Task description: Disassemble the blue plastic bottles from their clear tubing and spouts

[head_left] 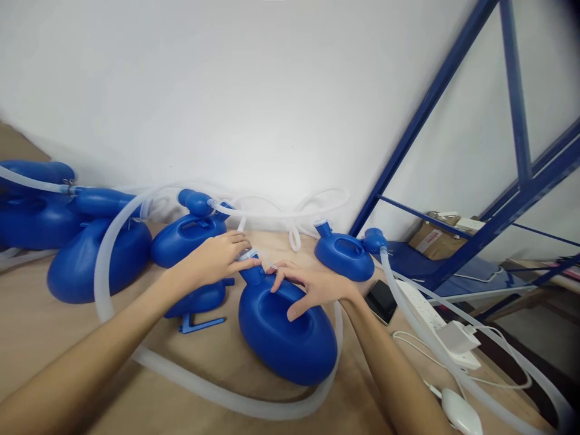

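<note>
Though contact unclear, each grip (222, 257) (312, 285) at bottle (290, 356)

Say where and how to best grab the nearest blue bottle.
I'd take the blue bottle by its recess's far rim, from the right, where the right grip rests. The recess should give a thumb room, and the neck points leftward and away. Whether the recess goes through is unclear.
</note>
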{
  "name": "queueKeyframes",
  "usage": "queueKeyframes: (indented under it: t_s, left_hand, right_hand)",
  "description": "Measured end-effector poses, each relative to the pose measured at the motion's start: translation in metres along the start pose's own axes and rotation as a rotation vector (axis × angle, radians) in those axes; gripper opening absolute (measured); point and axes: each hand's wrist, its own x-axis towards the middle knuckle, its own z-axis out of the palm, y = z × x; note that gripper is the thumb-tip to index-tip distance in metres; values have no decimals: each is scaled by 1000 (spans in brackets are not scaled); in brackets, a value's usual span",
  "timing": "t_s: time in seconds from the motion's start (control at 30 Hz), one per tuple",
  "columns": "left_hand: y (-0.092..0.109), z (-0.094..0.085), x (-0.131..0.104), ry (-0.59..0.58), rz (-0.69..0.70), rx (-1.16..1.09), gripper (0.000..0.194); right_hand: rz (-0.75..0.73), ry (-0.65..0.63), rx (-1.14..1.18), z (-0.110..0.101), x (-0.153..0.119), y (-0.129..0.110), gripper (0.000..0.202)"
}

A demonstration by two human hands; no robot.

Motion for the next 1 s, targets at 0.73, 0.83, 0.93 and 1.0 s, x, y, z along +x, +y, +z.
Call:
queueKeyframes:
  t_s: [0.73, 0.83, 0.93, 1.0]
  left_hand:
    - [20, -4, 7, -206, -177, -29, 44]
    - [21, -4, 9, -189, -209, -86, 43]
    - [20, -4, 9, -153, -235, -163, 41]
    - [18, -3, 8, -126, -236, -207, 43]
  right_hand:
    - [127, -69, -157, 3, 2, -13, 88]
    - [117, -92, -152, 0, 2, -11, 88]
    - [87, -116, -165, -3, 2, -7, 86]
    - [72, -120, -171, -5, 1, -5, 84]
